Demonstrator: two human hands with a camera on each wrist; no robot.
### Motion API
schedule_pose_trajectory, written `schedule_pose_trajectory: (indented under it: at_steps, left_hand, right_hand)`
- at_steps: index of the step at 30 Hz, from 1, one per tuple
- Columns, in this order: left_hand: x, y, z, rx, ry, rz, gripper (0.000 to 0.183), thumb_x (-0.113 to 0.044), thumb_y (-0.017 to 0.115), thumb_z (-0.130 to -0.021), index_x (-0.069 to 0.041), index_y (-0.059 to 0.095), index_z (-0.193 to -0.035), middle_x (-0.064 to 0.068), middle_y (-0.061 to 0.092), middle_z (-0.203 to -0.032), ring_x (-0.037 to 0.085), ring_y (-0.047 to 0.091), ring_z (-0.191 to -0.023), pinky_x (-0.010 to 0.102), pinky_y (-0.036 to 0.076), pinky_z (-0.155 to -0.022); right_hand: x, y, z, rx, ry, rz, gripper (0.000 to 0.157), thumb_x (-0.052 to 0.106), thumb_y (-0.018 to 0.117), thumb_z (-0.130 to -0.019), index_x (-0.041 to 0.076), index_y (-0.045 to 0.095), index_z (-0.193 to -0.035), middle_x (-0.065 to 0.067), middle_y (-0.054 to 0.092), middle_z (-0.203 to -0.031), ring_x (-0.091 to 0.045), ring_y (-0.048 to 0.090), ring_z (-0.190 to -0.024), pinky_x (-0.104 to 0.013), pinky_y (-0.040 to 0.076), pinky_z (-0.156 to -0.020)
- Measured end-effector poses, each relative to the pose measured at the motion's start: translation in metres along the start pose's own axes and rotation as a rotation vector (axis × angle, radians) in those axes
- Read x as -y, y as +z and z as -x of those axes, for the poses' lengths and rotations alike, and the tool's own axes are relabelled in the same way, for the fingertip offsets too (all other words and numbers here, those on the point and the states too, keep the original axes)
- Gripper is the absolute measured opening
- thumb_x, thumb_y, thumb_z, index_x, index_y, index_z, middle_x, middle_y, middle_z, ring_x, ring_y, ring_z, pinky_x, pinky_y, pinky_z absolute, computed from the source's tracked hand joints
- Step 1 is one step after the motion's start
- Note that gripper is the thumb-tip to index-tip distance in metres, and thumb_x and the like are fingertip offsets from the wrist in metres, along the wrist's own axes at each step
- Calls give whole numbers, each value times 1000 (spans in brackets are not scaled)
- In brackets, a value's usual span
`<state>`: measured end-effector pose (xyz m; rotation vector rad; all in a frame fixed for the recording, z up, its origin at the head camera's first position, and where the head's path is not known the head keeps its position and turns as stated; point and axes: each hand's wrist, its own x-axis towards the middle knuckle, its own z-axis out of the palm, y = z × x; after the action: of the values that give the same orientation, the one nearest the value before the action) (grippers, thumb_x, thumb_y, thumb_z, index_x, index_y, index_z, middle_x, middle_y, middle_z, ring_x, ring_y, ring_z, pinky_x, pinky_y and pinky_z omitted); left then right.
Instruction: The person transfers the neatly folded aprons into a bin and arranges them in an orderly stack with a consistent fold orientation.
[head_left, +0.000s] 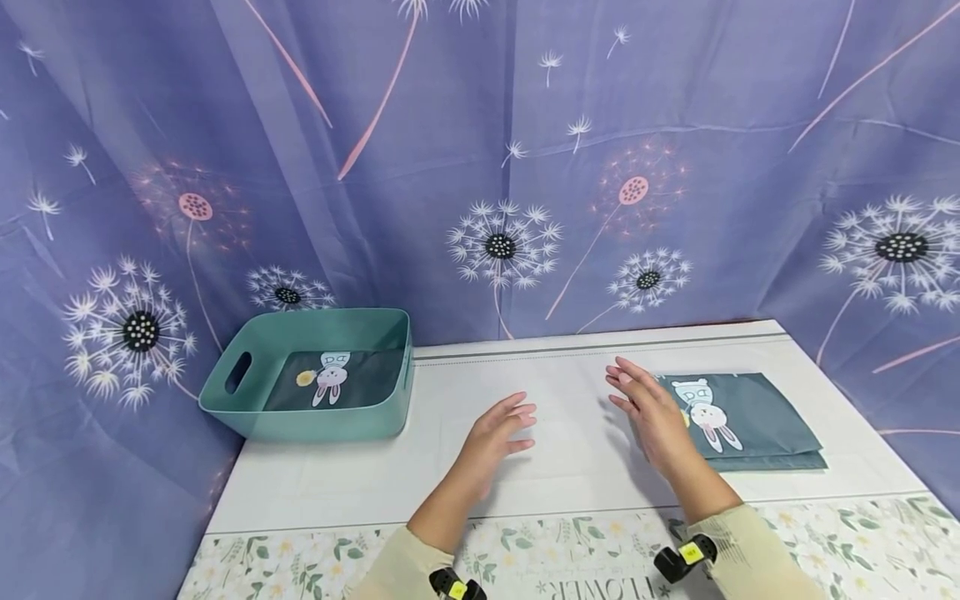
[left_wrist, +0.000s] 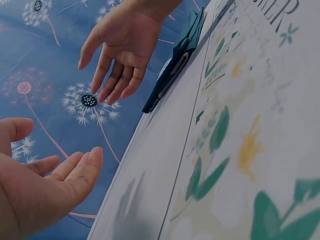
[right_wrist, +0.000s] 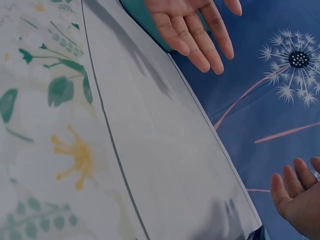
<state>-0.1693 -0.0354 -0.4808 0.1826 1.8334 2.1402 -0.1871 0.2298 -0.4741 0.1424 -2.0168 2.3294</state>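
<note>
My left hand (head_left: 487, 442) hovers over the middle of the table, fingers loosely spread and holding nothing. To its right, my right hand (head_left: 654, 417) is also raised above the table with relaxed fingers and nothing in them. Nearest to the right hand lies a folded dark green cloth item (head_left: 765, 417) printed with a white rabbit; part of its left side is hidden behind that hand. In the left wrist view, the folded item (left_wrist: 182, 52) shows edge-on in layers. A green plastic basket (head_left: 330, 423) stands at the far left, with a similar dark rabbit-printed piece (head_left: 371, 379) inside.
A white table cover (head_left: 555, 467) with a floral front band (head_left: 570, 542) spreads under both hands. Purple-blue dandelion curtains (head_left: 450, 125) hang behind the table and at both sides. The basket stands close to the left curtain.
</note>
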Motion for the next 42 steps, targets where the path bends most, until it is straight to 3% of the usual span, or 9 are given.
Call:
schedule_pose_trajectory:
  at_steps: [13,19,25,42]
  left_hand:
    - [5,12,-6,-7,-21,1,51,-27,55,-101,-14,48,-149,15,54,-149,32,54,-135,43,55,-102]
    - [9,18,-10,4,-25,-1,52,-24,55,-99,-12,48,-150,17,54,-149,33,54,-134,44,55,-102]
    - [13,25,-15,20,-52,1,52,-28,56,-99,-16,49,-149,13,56,-148,27,57,-131,41,55,-102]
    - [19,54,-24,28,-73,29,52,-23,54,-100,-7,48,-149,14,60,-143,26,61,-127,40,58,-98]
  right_hand:
    - [-1,-16,5,-30,28,58,58,29,47,-108,-3,32,-155,17,59,-129,4,56,-124,-20,50,-102]
    - [-3,-25,7,-24,12,51,59,28,47,-108,-3,31,-155,18,60,-128,4,57,-124,-20,51,-102]
    - [-4,-34,8,-21,-6,39,54,25,45,-109,-1,33,-155,17,61,-129,3,57,-123,-18,50,-101]
    - [-1,-52,10,-51,1,63,54,25,48,-108,3,35,-155,19,60,-129,1,56,-125,-17,51,-98]
